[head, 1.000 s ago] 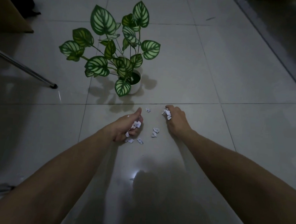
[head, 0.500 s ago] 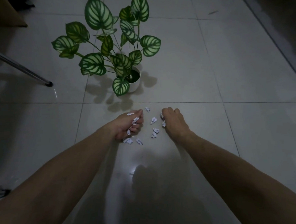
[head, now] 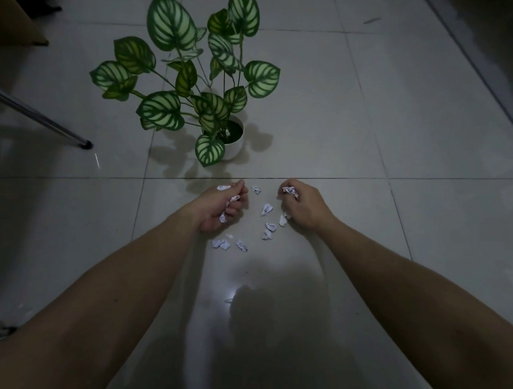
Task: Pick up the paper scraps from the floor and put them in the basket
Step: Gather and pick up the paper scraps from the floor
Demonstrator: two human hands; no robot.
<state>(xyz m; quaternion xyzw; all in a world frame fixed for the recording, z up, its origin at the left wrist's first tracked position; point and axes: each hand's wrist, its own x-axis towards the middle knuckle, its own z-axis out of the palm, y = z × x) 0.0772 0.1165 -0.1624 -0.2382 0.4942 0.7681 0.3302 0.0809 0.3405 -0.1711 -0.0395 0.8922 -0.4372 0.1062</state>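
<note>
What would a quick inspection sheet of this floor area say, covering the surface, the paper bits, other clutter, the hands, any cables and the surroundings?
Surface: glossy pale tiled floor, dimly lit, with reflections and shadows.
Job's things: loose paper scraps lie between the hands; a few more lie nearer the person. No basket in view.
Clutter: potted plant in a white pot, standing just beyond the scraps.
Hands: left hand curled around several scraps; right hand closed on scraps too.
Cables: nothing seen.
Surroundings: a slanted metal leg on the left, a brown furniture corner top left, a darker strip along the right edge.
</note>
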